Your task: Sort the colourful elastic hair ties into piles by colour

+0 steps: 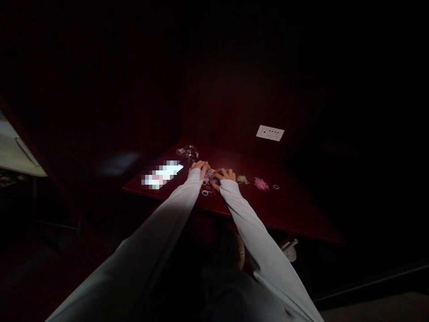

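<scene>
On the dark red tabletop (pixel 291 208), a small mixed heap of coloured bands (pixel 209 173) lies between my two hands. My left hand (pixel 200 167) rests at the heap's left edge, fingers stretched over it and fingertips partly hidden. From the right, my right hand (pixel 225 175) arches over the heap, its thumb apart from its fingers. I can make out nothing held in either hand. A pale ring-shaped band (pixel 204 193) and a few others lie just nearer to me. Right of my right hand are a pale yellow-green pile (pixel 242 180) and a pink pile (pixel 261 183) of thin pieces.
A greenish ring (pixel 275 187) lies beyond the pink pile. Behind my left hand stands a clear round container (pixel 190 151). A bright pixelated rectangle (pixel 162 174) lies at the left of the table. A white socket plate (pixel 270 133) is on the dark back wall.
</scene>
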`<state>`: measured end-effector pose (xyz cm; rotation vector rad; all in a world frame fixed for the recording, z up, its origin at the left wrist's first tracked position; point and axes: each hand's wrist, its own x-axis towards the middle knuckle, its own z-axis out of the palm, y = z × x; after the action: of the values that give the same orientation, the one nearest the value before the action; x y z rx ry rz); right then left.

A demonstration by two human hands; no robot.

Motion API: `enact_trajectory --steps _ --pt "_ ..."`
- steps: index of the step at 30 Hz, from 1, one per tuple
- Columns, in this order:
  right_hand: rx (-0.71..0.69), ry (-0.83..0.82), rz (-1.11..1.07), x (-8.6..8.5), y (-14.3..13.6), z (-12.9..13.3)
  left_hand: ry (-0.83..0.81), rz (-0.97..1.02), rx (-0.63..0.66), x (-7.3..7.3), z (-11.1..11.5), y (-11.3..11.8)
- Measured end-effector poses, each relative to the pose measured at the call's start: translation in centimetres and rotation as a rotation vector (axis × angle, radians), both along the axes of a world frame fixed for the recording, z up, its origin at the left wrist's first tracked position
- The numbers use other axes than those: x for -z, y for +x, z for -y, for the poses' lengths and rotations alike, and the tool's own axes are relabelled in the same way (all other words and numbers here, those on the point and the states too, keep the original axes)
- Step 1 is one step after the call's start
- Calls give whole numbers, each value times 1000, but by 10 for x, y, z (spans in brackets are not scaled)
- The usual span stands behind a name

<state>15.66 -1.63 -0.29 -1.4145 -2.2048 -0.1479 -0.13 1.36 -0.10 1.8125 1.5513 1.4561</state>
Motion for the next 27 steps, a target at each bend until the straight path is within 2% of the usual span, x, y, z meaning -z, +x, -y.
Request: enact_trajectory --steps 10,18,23,27 --pt "-20 -43 -134 6 -1 -10 -53 7 33 -3 -1 0" --pt "76 -72 -483 8 -4 -11 -33 8 56 -1 -1 -1" --pt "12 -77 -710 5 0 -15 -66 -40 106 -3 1 -2" --pt "-60 -94 -891 3 6 -20 -55 -155 221 -2 6 2"
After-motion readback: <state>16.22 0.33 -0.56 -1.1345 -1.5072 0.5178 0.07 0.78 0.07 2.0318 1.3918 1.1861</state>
